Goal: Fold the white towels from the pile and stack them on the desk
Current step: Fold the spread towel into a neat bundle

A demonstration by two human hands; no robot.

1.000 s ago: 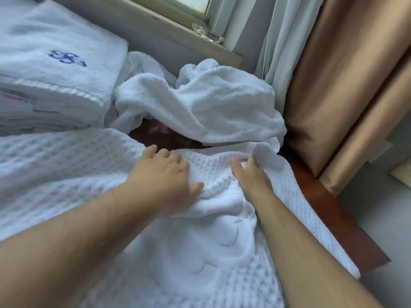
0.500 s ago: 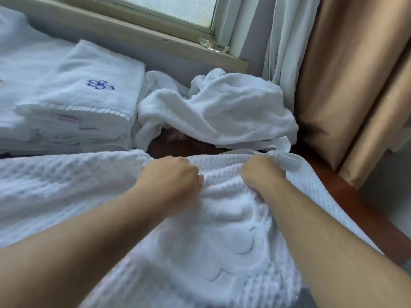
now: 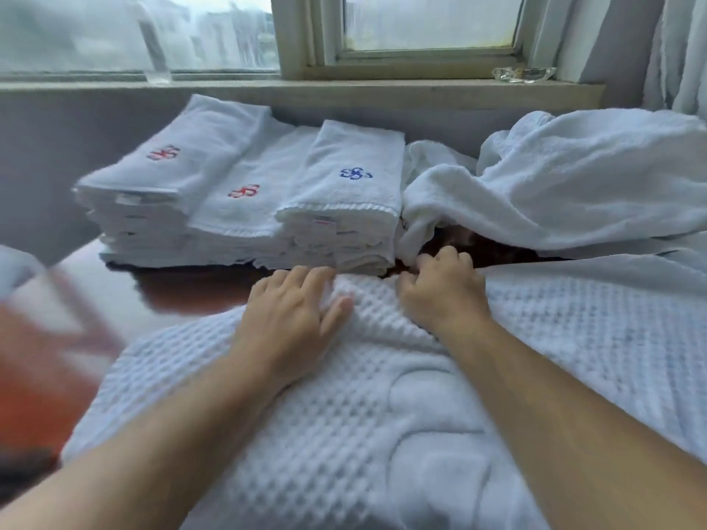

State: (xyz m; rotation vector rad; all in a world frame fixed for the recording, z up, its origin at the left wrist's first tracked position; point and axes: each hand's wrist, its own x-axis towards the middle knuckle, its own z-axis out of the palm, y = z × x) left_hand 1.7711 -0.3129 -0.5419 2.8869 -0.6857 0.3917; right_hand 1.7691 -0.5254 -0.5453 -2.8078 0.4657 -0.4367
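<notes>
Waffle-weave towel [image 3: 382, 395], one, white, spread across the near part of the worktop [image 3: 199, 288] and hanging toward the camera, with a smooth embossed pattern in its middle. Far edge bunched between two bare hands. Left hand [image 3: 294, 315] laid flat on the cloth, fingers spread, thumb out, clasping nothing. Right hand [image 3: 443, 292] curled into a fist, grip closed on the towel's far hem.

Beyond the hands, folded towels [image 3: 245, 208] in three stacks side by side against the wall, touching one another: two topped with a red embroidered mark, one with a blue mark. Count of layers within each stack not clear. Rightmost stack just beside the right hand's knuckles.

To the right, loose pile [image 3: 566, 193] of plain terry towels, crumpled, draped over the worktop's back corner and touching both the blue-marked stack and the waffle towel's far edge; number of towels in it impossible to tell. Dark reddish wood showing in a small gap under the pile.

Behind, window sill [image 3: 306, 88] with one clear glass object [image 3: 524, 74] at its right end; curtain [image 3: 677, 51] at far right. Left edge blurred.
</notes>
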